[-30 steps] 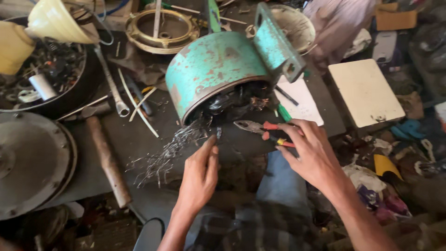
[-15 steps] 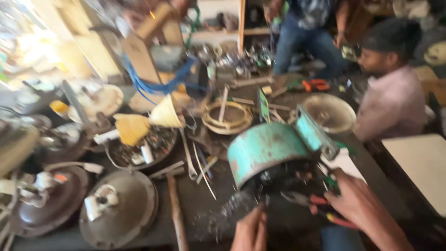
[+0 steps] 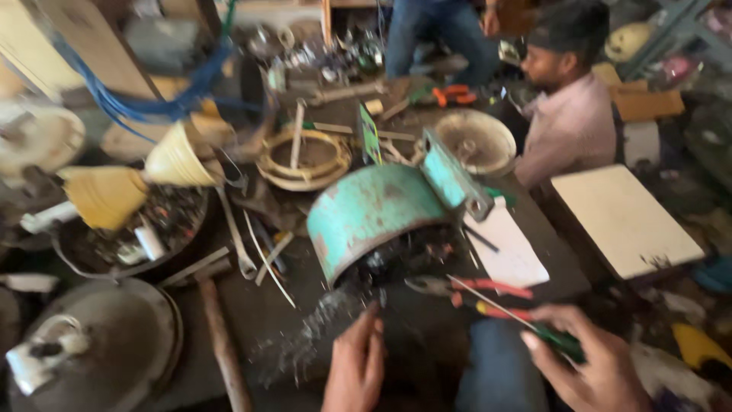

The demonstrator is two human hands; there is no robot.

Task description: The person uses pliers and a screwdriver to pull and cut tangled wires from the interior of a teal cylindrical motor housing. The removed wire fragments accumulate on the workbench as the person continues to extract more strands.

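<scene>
At the bench edge, left hand (image 3: 357, 365) rested fingers loose, gripping nothing, by the wire bundle (image 3: 316, 336) under the teal motor housing (image 3: 374, 214). Right hand (image 3: 591, 358) clasped a green-handled screwdriver (image 3: 526, 324) w/ pliers (image 3: 465, 290) beside; probing windings likely needs steady tip.

A cluttered repair workshop. Just beyond the fingers (image 3: 364, 328) of the left hand (image 3: 354, 370) lies a worn teal motor housing (image 3: 374, 214) with loose wire (image 3: 305, 343) spilling out. Pliers (image 3: 473, 288) lie close ahead of the right hand (image 3: 591, 362), which grips a screwdriver (image 3: 534, 324). Left of the fingers are a hammer (image 3: 217, 328) and metal covers (image 3: 107, 343); far beyond, another person (image 3: 572, 122) sits among scattered parts.
</scene>
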